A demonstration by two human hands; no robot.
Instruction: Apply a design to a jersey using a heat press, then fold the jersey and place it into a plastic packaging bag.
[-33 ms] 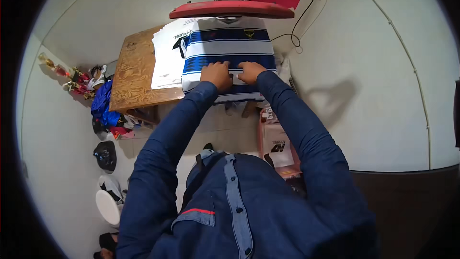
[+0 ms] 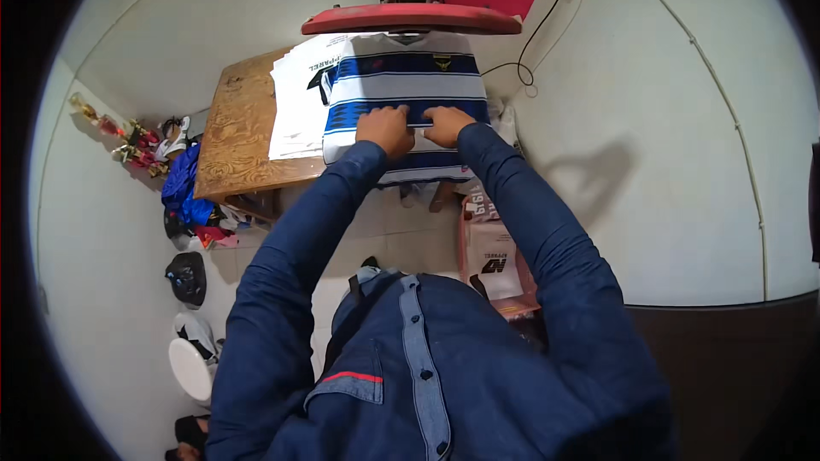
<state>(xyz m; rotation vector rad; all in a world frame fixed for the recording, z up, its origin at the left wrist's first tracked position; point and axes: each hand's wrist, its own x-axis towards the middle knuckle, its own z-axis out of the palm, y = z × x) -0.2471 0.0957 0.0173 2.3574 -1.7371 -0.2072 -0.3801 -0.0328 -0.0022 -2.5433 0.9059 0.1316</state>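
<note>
A blue-and-white striped jersey (image 2: 418,85) lies spread out under the raised red plate of a heat press (image 2: 410,19). A small yellowish crest is on its upper right chest. Both my hands rest on the jersey's lower middle, a little apart. My left hand (image 2: 386,131) lies across a blue band, fingers forward on the cloth. Beside it, my right hand (image 2: 446,126) touches the same band with its fingers pointing inward and its thumb apart. I see nothing held in either hand, though the undersides of the fingers are hidden.
Left of the jersey, a stack of white printed sheets (image 2: 295,111) covers part of a wooden table (image 2: 239,119). A pink crate (image 2: 470,248) with packages stands on the floor below right. A black cable (image 2: 530,60) hangs by the wall. Clothes, trophies and a black bag lie left.
</note>
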